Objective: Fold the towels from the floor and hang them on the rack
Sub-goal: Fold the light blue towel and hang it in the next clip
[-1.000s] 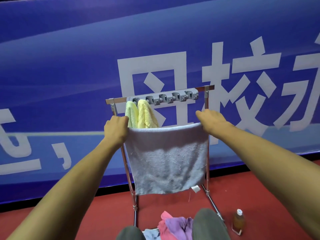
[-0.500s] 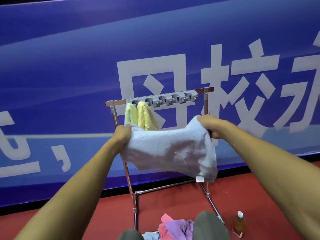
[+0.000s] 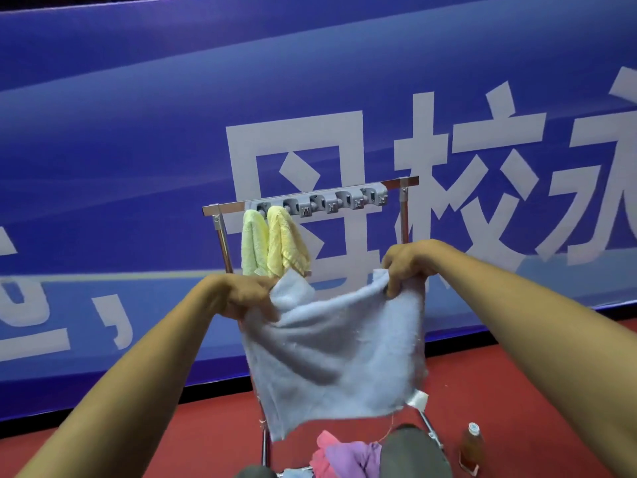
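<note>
Pale blue towel (image 3: 336,353), two yellow towels (image 3: 272,241) with ribbed weave, pink and purple cloths (image 3: 341,455), red floor (image 3: 517,391), blue banner (image 3: 138,150).

The rack (image 3: 224,209) stands before the banner (image 3: 138,132), hung towels (image 3: 272,241) at its 9 o'clock end, held towel (image 3: 337,346) in front; pile (image 3: 341,455) at 6 o'clock, bottle (image 3: 471,450) at 5.

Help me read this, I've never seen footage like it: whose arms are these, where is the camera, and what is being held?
The camera sits on a person's head, looking forward and down, so the two bare arms are their own. The left hand and right hand each grip a top corner of a light blue towel, which hangs between them in front of a metal rack. A pale green towel and a yellow towel hang from its grey hook strip. On the red floor lie pink and purple towels, and a small bottle stands there. Behind is a blue banner.
</note>
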